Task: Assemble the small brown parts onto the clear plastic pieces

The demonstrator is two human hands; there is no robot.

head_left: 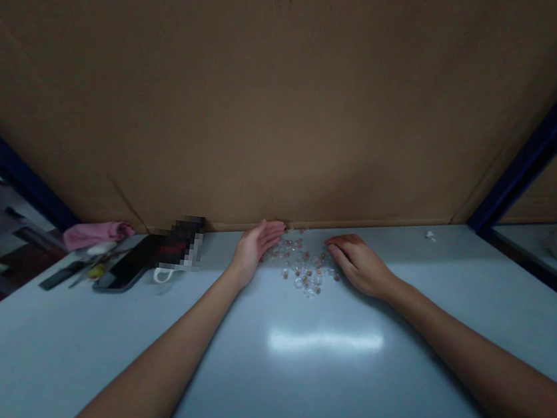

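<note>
A loose pile of small clear pieces with copper-brown parts (pixel 304 274) lies on the pale table near the back panel. My left hand (pixel 257 245) stands on its edge at the pile's left side, fingers stretched out and palm turned toward the pieces. On the other side, my right hand (pixel 359 262) rests palm down with its fingers slightly bent and its fingertips beside the pile. Neither hand shows anything held, though the underside of the right one is hidden. The pieces are too small to name exactly.
A brown cardboard panel (pixel 290 103) closes off the back of the table (pixel 288 391). To the left lie a dark phone (pixel 127 264), keys (pixel 96 270), a pink cloth (pixel 97 234) and a blurred-out dark object. A small white scrap (pixel 429 236) sits at the back right.
</note>
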